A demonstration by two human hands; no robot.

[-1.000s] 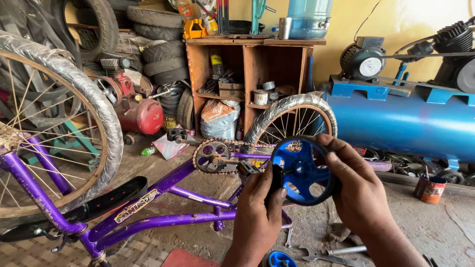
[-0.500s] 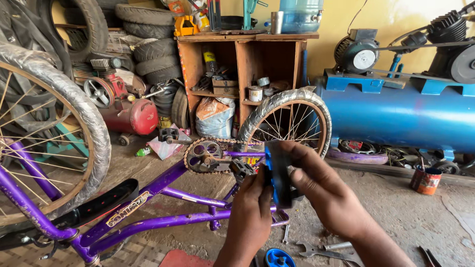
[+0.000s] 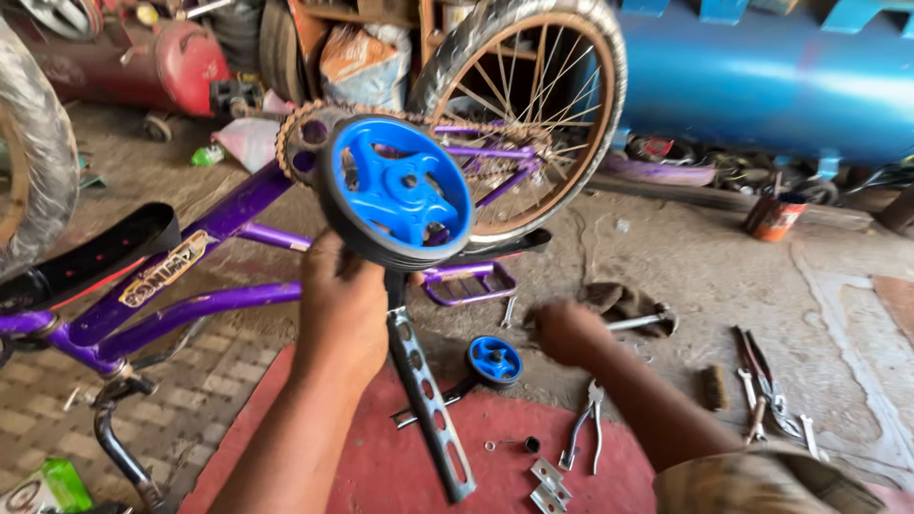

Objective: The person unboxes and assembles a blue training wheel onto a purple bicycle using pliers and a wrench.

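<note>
Head cam, nearest first: left hand (image 3: 341,303) is wrapped tight around the blue training wheel (image 3: 397,193) where it meets its perforated metal bracket (image 3: 427,400), holding it up over the red mat (image 3: 381,457). Right hand (image 3: 564,330) reaches down by the pliers (image 3: 583,426) – can't tell how its fingers sit. Second little wheel (image 3: 494,360) lies between them – purple bike (image 3: 228,214) behind.

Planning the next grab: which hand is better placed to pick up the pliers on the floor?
Right. The right hand is free and low, close to the pliers; the left hand is busy holding the blue wheel.
</note>
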